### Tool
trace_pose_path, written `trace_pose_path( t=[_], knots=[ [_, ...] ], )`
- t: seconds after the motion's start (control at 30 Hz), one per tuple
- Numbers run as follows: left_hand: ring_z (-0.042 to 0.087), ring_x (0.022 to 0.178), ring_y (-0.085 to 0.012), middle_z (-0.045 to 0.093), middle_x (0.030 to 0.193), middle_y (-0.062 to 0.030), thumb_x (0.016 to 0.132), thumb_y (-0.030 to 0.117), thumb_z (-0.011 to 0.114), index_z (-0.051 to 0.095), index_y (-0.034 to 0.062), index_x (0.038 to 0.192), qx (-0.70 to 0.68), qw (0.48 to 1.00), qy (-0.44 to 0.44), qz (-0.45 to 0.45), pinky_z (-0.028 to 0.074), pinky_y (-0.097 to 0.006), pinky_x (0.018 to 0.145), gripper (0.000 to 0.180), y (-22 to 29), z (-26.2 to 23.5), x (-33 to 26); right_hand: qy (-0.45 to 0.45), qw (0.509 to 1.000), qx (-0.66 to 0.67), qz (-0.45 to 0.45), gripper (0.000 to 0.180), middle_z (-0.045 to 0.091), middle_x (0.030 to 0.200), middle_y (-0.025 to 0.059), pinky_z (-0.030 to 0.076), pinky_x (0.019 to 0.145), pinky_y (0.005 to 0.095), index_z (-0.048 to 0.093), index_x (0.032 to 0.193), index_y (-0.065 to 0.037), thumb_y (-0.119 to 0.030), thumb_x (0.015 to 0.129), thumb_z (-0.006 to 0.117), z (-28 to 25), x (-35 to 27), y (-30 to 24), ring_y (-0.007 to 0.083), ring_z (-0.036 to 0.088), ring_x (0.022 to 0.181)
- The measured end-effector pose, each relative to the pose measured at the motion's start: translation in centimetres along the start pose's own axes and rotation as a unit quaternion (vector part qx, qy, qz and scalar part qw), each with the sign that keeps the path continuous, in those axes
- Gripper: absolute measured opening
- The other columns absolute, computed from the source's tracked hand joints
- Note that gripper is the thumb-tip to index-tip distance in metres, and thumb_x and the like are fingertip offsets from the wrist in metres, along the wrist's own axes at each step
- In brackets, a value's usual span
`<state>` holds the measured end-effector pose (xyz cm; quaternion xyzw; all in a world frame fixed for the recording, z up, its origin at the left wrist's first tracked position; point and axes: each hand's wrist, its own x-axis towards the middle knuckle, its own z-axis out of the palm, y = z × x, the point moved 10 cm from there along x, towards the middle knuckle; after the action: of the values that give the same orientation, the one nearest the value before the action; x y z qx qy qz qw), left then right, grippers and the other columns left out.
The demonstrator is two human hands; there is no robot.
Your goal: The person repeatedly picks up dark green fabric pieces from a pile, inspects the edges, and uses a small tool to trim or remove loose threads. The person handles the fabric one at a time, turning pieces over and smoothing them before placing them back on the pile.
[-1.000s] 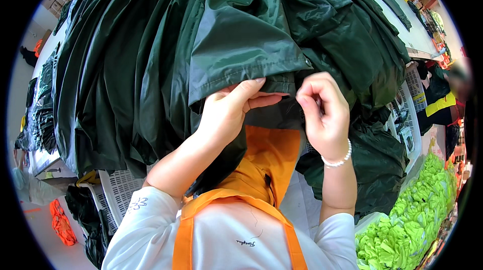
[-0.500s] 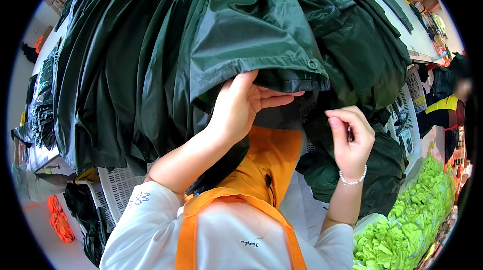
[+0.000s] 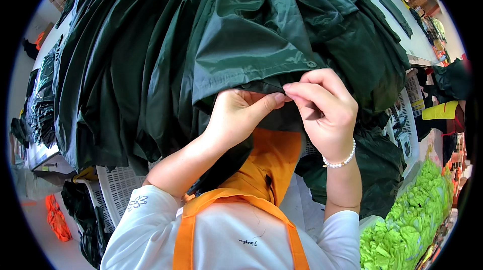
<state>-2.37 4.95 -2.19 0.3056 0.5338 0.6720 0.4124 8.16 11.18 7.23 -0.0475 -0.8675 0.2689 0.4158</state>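
Hanging above left hand (image 3: 232,119) | green hem (image 3: 241,77) | right hand (image 3: 328,110) grip unclear

Left hand (image 3: 240,114): at the hem of a dark green cloth (image 3: 251,54), thumb toward the right hand (image 3: 328,108). Right hand: fingertips together beside that thumb; what they pinch I cannot tell. Also in my view: bead bracelet (image 3: 339,164), orange apron (image 3: 257,172), white basket (image 3: 119,187), bright green pile (image 3: 405,225).

green fabric (image 3: 251,59) blocking ahead, room above apron (image 3: 249,177)
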Motion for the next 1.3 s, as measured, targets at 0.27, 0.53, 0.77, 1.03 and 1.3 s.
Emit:
trace_pose_path(
  t=[0.27,0.53,0.77,1.03,1.3],
  knots=[
    [0.066,0.090,-0.0144,0.072,0.097,-0.0118,0.088,0.013,0.068,0.070,-0.0060,0.098,-0.045,0.999,-0.013,0.024,0.051,-0.026,0.084,0.021,0.7,0.9,0.3,0.063,0.989,0.112,0.076,0.010,0.057,0.085,0.0038,0.042,0.058,0.0189,0.059,0.088,0.001,0.009,0.083,0.064,-1.4,-1.4,1.7,0.0067,0.051,0.065],
    [0.064,0.088,-0.0132,0.070,0.097,-0.0079,0.084,0.007,0.072,0.069,-0.0044,0.099,-0.026,0.998,0.041,0.027,0.050,-0.026,0.082,0.020,0.2,0.6,0.6,0.060,0.967,0.219,0.113,0.004,0.059,0.083,0.0002,0.037,0.058,0.0173,0.062,0.086,0.000,0.000,0.087,0.065,-0.3,-1.3,2.7,0.0041,0.046,0.065],
    [0.061,0.094,-0.0113,0.067,0.103,-0.0044,0.088,0.011,0.068,0.064,-0.0021,0.106,-0.078,0.995,0.005,0.062,0.047,-0.025,0.086,0.023,0.4,0.8,1.0,0.036,0.939,0.300,0.162,0.051,0.047,0.103,0.0056,0.034,0.062,0.0181,0.038,0.124,-0.002,-0.018,0.086,0.068,-0.8,-3.0,3.6,0.0055,0.039,0.070],
    [0.061,0.099,-0.0132,0.066,0.107,-0.0066,0.089,0.006,0.065,0.062,-0.0024,0.110,-0.071,0.993,-0.018,0.093,0.047,-0.027,0.091,0.023,0.8,1.2,0.8,0.034,0.996,-0.005,0.080,0.022,0.053,0.097,0.0076,0.043,0.057,0.0228,0.058,0.101,-0.001,-0.002,0.082,0.070,-1.8,-2.5,1.1,0.0121,0.045,0.064],
    [0.062,0.101,-0.0145,0.067,0.107,-0.0081,0.089,0.003,0.064,0.061,-0.0025,0.111,-0.065,0.990,-0.028,0.124,0.047,-0.028,0.093,0.023,0.7,1.0,0.8,0.023,0.998,0.018,0.062,0.020,0.055,0.092,0.0082,0.045,0.059,0.0247,0.058,0.097,0.000,0.000,0.081,0.070,-1.0,-1.5,1.0,0.0151,0.052,0.067]
  ],
)
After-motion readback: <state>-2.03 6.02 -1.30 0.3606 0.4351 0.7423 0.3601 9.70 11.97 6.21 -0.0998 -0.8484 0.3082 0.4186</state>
